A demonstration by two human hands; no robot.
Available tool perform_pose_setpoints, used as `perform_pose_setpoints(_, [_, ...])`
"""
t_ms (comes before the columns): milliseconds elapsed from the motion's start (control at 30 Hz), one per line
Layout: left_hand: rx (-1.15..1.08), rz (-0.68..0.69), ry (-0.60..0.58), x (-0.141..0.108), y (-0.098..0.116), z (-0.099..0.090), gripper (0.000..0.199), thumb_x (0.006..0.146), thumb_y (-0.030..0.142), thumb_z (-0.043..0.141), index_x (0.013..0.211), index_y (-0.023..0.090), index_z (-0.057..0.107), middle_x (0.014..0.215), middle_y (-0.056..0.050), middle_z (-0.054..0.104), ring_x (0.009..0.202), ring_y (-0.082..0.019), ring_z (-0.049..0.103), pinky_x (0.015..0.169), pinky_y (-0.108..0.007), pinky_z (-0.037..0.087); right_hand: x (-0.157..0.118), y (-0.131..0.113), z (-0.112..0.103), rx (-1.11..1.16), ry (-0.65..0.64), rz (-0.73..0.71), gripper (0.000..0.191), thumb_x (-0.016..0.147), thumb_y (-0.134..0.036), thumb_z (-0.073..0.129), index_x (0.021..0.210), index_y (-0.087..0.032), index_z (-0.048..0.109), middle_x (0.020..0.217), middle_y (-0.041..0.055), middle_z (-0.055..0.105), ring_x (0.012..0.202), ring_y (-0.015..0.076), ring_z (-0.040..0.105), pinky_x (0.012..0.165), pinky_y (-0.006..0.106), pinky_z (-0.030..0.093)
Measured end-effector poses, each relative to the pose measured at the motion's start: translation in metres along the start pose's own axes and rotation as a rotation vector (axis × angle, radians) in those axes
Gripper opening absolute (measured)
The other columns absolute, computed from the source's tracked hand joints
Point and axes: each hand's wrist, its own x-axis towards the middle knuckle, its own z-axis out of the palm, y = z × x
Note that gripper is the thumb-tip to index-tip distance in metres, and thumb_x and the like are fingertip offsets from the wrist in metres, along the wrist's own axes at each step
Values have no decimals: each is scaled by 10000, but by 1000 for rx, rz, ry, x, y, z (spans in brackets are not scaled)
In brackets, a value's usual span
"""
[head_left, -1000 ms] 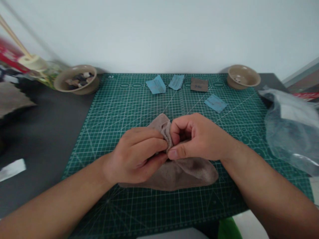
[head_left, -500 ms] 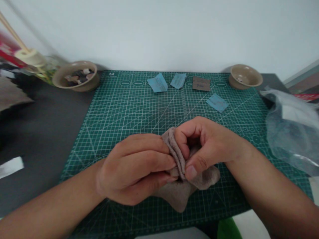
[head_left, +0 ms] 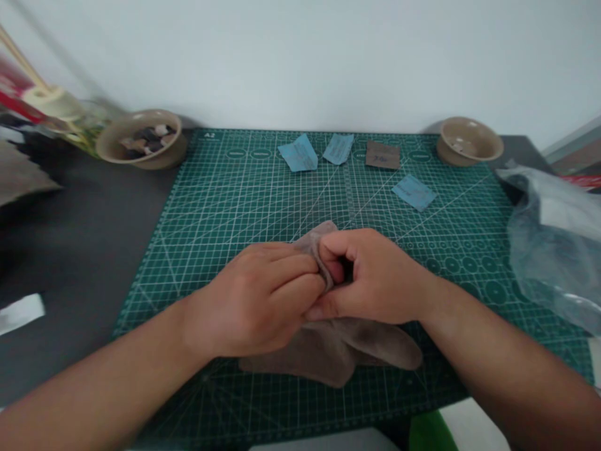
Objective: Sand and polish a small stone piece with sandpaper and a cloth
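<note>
Head view:

1. Our left hand (head_left: 248, 297) and right hand (head_left: 375, 275) meet in a narrow pinch, both holding a fold of taupe sock (head_left: 323, 354), with the right hand's fingers (head_left: 340, 247) curled close around the cloth.
2. The sock sits near the front edge of the green cutting mat (head_left: 211, 200), its lower part lying flat on the mat under our hands.
3. Toward the mat's far edge, we see three blue paper slips (head_left: 298, 152) and a brown paper slip (head_left: 382, 155).
4. At the mat's far corners sit a tan bowl of dark and pale pieces (head_left: 113, 147) and a second tan bowl (head_left: 469, 141); a clear plastic bag (head_left: 549, 244) overlaps the mat's right edge.
</note>
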Motion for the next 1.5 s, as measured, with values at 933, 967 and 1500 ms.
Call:
perform_pose_setpoints(933, [-680,-153,269,5,5,-10,145,832,85,751,962,118,696,844,-93,742,742,-170,724,665,-254,627,-8,7,-5,983,-279,53,348,641,-77,895,758,-130,573,785,-19,658,655,74,630,587,167,523])
perform_pose_setpoints(967, [-676,-153,271,5,4,-9,143,827,84,753,955,115,697,846,-97,741,741,-172,724,663,-258,625,-7,8,-5,995,-280,65,349,631,-67,897,770,-130,583,786,-18,665,654,75,635,588,168,529])
perform_pose_setpoints(1500, [-598,-78,249,6,2,-9,116,804,65,742,872,76,649,795,-77,722,712,-137,675,640,-230,581,-8,2,-8,911,-248,177,316,647,-96,874,786,-135,593,697,-37,639,571,65,589,502,145,484])
